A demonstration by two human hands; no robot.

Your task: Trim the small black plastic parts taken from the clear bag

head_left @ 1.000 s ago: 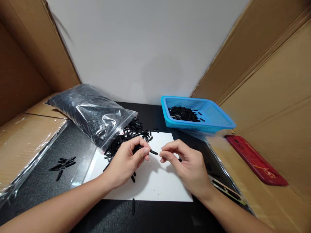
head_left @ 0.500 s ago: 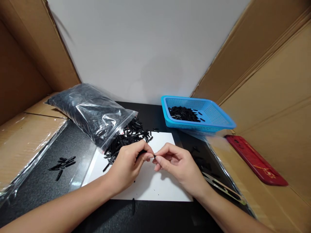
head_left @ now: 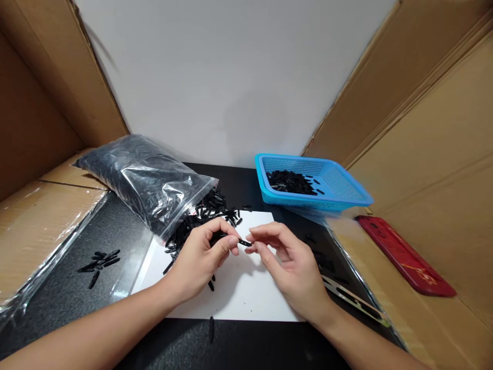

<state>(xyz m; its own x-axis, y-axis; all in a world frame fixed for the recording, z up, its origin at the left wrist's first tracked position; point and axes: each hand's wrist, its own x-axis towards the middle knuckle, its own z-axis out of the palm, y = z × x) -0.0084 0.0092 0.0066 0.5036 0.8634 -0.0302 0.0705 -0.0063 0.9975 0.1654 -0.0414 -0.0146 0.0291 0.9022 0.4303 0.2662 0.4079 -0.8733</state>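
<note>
Over a white sheet [head_left: 254, 293] on the black worktop [head_left: 262, 341], the left hand [head_left: 204, 259] pinches a small black piece [head_left: 245, 243], the right hand [head_left: 290, 267] at its tip, while a clear bag [head_left: 146, 174] with dark contents lies toward the worktop's far left corner and a blue basket [head_left: 304, 201] stands near its far right corner.

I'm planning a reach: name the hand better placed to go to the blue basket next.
Probably the right hand: it is nearer the blue basket, on the same side. The left hand is farther off and pinches a small black piece.
</note>
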